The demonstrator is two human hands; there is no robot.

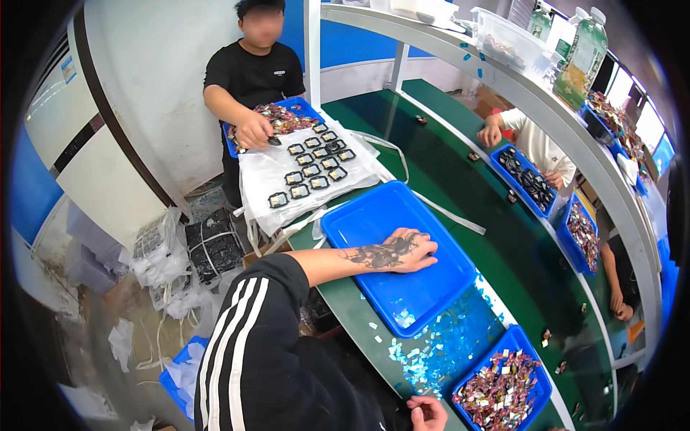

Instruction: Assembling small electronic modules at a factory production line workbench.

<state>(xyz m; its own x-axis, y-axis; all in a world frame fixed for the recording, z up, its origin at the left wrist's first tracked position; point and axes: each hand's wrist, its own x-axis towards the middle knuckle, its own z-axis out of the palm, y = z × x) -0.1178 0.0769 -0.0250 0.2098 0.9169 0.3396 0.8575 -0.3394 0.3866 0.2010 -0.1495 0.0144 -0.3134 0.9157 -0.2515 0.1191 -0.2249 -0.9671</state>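
My left hand (406,251), at the end of a tattooed forearm, is over a blue plastic tray (388,208). Its back faces up and its fingers curl under, so what they hold, if anything, is hidden. A few pale film pieces lie in the tray's near corner. My right hand (428,414) shows only in part at the lower edge, fingers bent in together; nothing in it can be made out. Between that hand and the tray, many small blue and white film pieces (431,355) lie scattered on the green table.
A blue tray of small reddish-brown parts (499,384) stands at the lower right. Black square frames (310,170) lie on white sheeting (259,172), beside a seated co-worker (251,79). A green conveyor belt (460,161) runs behind, beneath a white shelf frame (575,129). Other workers sit across it.
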